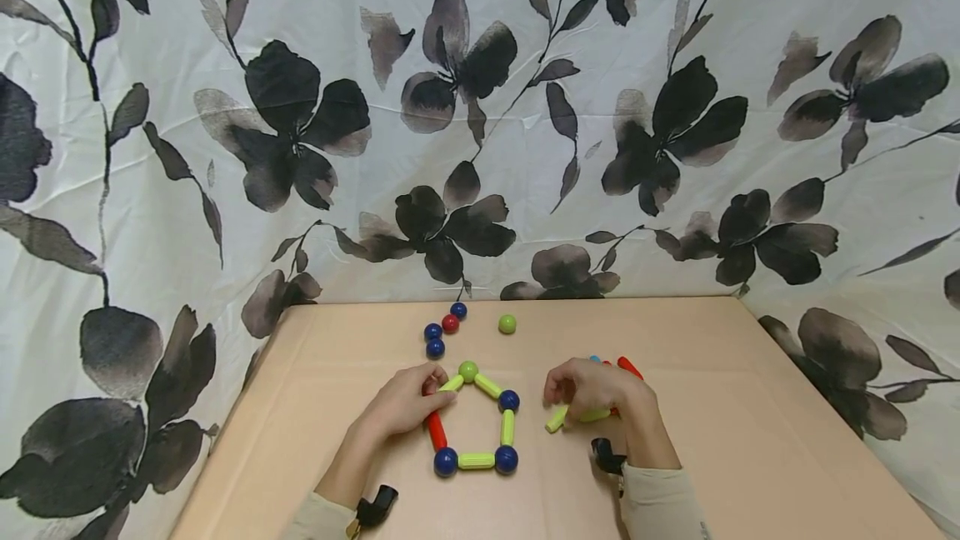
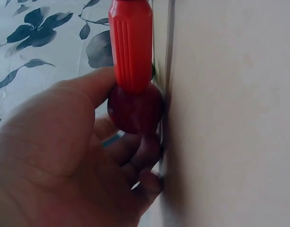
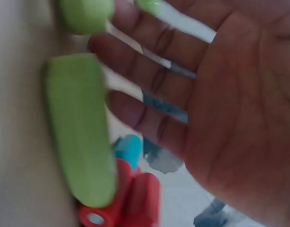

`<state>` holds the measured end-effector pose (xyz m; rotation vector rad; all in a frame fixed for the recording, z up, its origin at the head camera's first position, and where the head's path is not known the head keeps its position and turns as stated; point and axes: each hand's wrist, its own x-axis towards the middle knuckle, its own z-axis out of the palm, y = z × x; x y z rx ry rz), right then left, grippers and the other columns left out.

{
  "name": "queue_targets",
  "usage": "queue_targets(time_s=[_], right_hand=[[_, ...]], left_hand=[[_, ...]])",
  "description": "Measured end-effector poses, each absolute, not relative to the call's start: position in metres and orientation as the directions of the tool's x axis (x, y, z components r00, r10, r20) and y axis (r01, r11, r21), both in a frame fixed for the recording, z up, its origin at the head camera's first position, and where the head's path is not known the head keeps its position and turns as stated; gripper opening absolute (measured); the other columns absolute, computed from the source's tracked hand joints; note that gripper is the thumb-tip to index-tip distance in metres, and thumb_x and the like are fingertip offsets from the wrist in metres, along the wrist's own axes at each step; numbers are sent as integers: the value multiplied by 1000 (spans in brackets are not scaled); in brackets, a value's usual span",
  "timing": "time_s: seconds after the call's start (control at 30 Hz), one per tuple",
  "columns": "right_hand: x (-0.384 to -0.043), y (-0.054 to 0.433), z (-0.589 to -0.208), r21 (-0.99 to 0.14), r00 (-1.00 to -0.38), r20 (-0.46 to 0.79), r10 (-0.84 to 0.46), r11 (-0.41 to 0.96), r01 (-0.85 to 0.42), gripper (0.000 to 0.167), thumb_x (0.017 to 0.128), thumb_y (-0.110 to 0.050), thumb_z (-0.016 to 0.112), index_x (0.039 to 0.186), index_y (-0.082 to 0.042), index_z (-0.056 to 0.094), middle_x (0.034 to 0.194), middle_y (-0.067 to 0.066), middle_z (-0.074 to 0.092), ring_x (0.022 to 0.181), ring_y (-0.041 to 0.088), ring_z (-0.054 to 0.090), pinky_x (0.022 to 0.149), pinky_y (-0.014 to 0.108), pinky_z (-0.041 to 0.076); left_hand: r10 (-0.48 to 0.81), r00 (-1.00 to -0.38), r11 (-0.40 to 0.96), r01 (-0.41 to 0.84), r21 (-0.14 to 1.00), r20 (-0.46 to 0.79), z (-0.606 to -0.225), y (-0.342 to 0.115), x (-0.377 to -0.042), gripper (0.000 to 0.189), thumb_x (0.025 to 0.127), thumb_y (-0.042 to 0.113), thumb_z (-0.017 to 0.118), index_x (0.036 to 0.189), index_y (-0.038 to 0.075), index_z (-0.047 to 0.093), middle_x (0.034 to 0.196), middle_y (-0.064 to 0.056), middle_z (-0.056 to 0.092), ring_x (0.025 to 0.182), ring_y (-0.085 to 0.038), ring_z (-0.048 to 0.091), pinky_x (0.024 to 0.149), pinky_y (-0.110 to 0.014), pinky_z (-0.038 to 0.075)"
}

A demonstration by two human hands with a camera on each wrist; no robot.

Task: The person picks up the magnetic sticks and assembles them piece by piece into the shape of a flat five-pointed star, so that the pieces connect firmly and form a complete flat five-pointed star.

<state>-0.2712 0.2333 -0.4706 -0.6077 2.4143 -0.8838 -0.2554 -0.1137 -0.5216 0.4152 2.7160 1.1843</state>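
Note:
A five-sided ring of magnetic rods and balls lies on the table, with a green ball at its top and blue balls at the other visible corners. My left hand is at the ring's left corner, holding a dark red ball between thumb and fingers. From that ball a red rod runs down to the lower left blue ball. To the right of the ring, my right hand hovers over loose green rods, fingers loosely bent and holding nothing, fingertips close beside them.
Beyond the ring sit several loose blue balls, a red ball and a lone green ball. Red rods and a light blue rod lie past the right hand. A flowered cloth hangs behind the table.

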Motion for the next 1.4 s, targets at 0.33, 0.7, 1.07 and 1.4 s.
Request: queue_targets(time_s=[0.33,0.7,1.07,1.4], right_hand=[[-277,212,-480,-642,-802,-270,-533,721,-263,19,84,-2,84,93,-13,72,85,1,62,82,20,55,72,34,45],[-287,203,-490,-664,-930,-43,-365,706,-246,33,95,-11,66,127,-19,65,96,0,62,87,18,56,80,34,48],[-296,156,-491,-872,-946,102,-309,429,-234,17,94,-11,77,106,-10,64,92,4,71,84,19,69,78,29,55],[-307,148,-511,-867,-900,24,-435,439,-236,17,96,-14,75,112,-9,74,104,6,69,81,20,58,70,27,48]], left_hand=[[321,-946,542,221,811,43,-523,-118,-256,23,96,25,77,118,22,70,94,3,62,84,-17,55,70,-25,45],[345,-937,505,233,831,53,-525,-120,-255,27,98,23,74,124,18,72,98,4,66,89,-17,57,75,-24,47],[344,-937,508,236,829,56,-526,-121,-255,26,97,22,74,123,18,73,96,2,65,86,-17,56,73,-24,45],[360,-931,487,242,839,59,-530,-117,-259,26,97,22,75,122,18,73,95,1,65,83,-15,57,70,-23,45]])
